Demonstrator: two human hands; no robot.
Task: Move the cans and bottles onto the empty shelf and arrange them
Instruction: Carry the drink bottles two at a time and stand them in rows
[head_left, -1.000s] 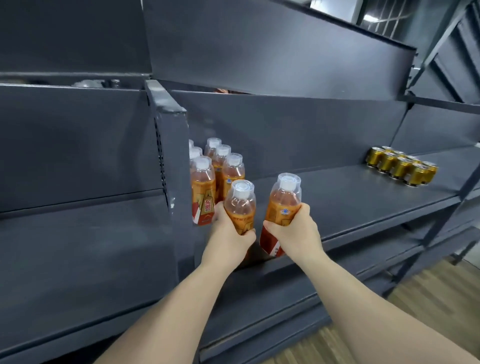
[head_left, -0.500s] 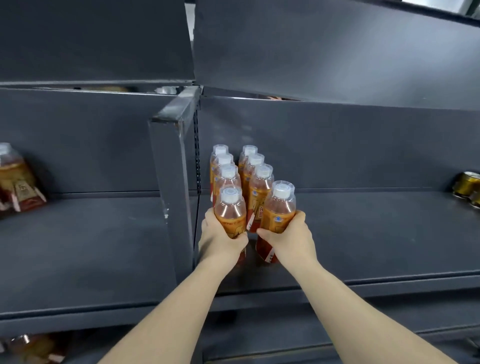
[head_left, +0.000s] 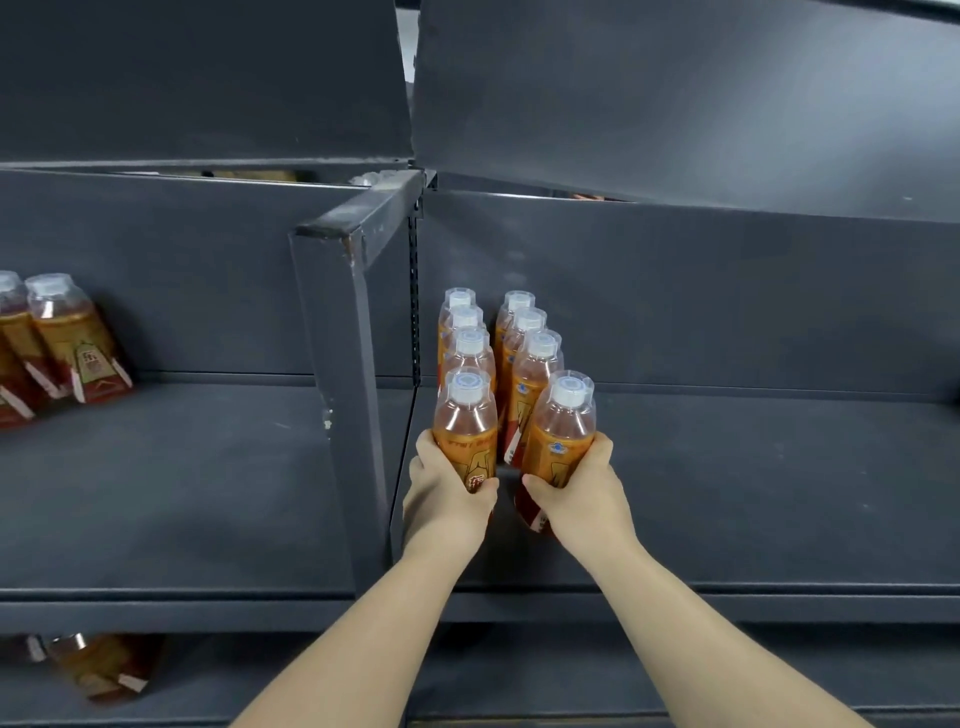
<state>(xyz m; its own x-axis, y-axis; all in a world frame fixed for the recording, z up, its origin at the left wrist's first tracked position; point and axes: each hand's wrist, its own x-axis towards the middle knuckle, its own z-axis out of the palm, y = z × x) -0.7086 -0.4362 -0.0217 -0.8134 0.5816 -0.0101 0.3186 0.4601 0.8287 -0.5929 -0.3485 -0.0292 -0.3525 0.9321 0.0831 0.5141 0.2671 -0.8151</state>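
Note:
Two rows of orange drink bottles with clear caps (head_left: 524, 338) stand on the dark shelf (head_left: 753, 493), just right of the upright divider. My left hand (head_left: 447, 493) grips the front bottle of the left row (head_left: 465, 415) around its label. My right hand (head_left: 582, 493) grips the front bottle of the right row (head_left: 563, 426), which leans slightly to the right. Both bottles sit close behind the others; their bases are hidden by my hands.
A grey upright divider (head_left: 337, 364) separates the two shelf bays. More of the same bottles (head_left: 62, 343) stand at the far left of the left bay. Another bottle (head_left: 104, 667) lies on the shelf below. A slanted panel overhangs the shelf.
The view has swung left; the gold cans have left the frame. My hands have pushed both bottles back against the two rows.

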